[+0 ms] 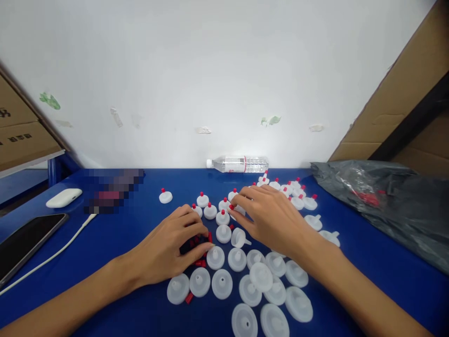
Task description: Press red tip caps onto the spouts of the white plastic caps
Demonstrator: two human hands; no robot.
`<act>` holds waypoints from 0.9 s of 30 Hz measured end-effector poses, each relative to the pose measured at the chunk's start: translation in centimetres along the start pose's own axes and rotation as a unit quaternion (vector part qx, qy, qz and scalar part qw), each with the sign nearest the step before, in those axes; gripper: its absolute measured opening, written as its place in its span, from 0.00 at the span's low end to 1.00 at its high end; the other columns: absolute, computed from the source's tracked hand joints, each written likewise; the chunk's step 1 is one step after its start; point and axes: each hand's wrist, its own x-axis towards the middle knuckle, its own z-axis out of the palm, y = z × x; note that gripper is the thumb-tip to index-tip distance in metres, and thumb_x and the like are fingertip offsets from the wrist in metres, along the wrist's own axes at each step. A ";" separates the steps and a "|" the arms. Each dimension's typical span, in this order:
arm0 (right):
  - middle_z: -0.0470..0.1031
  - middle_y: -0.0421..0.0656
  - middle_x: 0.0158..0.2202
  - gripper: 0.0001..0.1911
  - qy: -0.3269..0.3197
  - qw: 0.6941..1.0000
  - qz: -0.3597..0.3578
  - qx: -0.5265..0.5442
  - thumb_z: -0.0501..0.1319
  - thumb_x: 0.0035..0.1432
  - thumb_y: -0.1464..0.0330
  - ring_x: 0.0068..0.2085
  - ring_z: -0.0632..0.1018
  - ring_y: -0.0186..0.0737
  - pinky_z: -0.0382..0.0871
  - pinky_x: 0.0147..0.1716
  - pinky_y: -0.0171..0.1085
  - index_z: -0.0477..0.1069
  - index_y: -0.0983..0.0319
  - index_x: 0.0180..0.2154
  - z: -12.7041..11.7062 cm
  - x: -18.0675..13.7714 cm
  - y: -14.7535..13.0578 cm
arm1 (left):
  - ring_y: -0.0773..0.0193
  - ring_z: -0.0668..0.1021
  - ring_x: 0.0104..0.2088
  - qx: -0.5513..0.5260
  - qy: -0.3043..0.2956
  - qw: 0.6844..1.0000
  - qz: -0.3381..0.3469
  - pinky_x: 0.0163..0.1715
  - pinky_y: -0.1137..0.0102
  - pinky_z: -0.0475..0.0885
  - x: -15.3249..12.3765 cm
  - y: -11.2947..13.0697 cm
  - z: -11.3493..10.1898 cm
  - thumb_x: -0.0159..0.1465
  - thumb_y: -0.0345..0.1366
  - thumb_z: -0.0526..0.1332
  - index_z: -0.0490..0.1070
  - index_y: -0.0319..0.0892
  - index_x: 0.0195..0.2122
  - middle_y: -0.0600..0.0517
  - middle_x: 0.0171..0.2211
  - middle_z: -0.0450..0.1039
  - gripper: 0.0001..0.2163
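Observation:
My left hand point(175, 245) is over a small heap of red caps point(199, 263), its fingers curved down and its thumb apart from the index finger. Some fingertips are hidden. Further right, my right hand point(268, 213) has thumb and index finger closed at the red tip of a white disc-shaped lid point(240, 210), partly covered by the hand. Around it stand several white lids with red tips, one of them an upright lid point(222, 217). Nearer to me lie several translucent white lids without red tips, such as one lid point(222, 284) showing its centre hole.
A clear bottle point(242, 164) lies against the white wall. On the left are a phone point(28, 243), a white case point(64, 198) and a white cable point(70, 242). A grey plastic bag point(396, 206) spreads over the right side of the blue table point(133, 309). Cardboard flanks both sides.

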 end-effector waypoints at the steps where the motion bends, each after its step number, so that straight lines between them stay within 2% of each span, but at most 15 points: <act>1: 0.79 0.42 0.35 0.06 -0.009 1.000 0.002 -0.002 0.65 0.71 0.68 0.34 0.80 0.44 0.66 0.38 0.43 0.79 0.62 0.39 0.0 0.0 0.0 | 0.57 0.72 0.42 -0.001 0.001 1.000 0.004 0.46 0.62 0.71 0.0 0.0 0.0 0.76 0.40 0.62 0.76 0.44 0.43 0.50 0.39 0.76 0.07; 6: 0.80 0.42 0.35 0.07 -0.064 0.998 0.018 -0.006 0.63 0.73 0.67 0.36 0.81 0.45 0.66 0.40 0.44 0.78 0.62 0.40 -0.1 0.1 -0.1 | 0.58 0.72 0.42 0.001 -0.007 1.000 0.008 0.45 0.62 0.71 0.2 -0.1 0.1 0.76 0.38 0.62 0.76 0.44 0.43 0.51 0.38 0.76 0.06; 12: 0.80 0.41 0.34 0.08 -0.095 0.995 0.024 -0.004 0.64 0.73 0.66 0.35 0.81 0.44 0.65 0.40 0.44 0.78 0.62 0.39 -0.2 0.3 -0.3 | 0.59 0.72 0.42 -0.006 -0.027 1.000 -0.013 0.46 0.62 0.70 0.1 0.1 -0.2 0.78 0.36 0.57 0.77 0.45 0.44 0.51 0.39 0.77 0.09; 17: 0.81 0.41 0.35 0.09 -0.111 0.993 0.030 -0.002 0.63 0.74 0.66 0.35 0.80 0.43 0.64 0.40 0.43 0.77 0.61 0.39 -0.3 0.3 -0.3 | 0.57 0.71 0.42 -0.014 -0.029 0.999 -0.012 0.46 0.62 0.69 0.1 0.1 -0.2 0.75 0.42 0.63 0.76 0.45 0.43 0.52 0.39 0.76 0.07; 27: 0.82 0.42 0.37 0.08 -0.128 0.991 0.037 0.001 0.62 0.74 0.65 0.37 0.82 0.45 0.63 0.40 0.43 0.78 0.60 0.40 -0.2 0.4 -0.6 | 0.58 0.71 0.42 -0.016 -0.028 0.999 -0.005 0.46 0.62 0.67 0.2 0.1 -0.3 0.76 0.39 0.61 0.75 0.45 0.44 0.52 0.39 0.75 0.06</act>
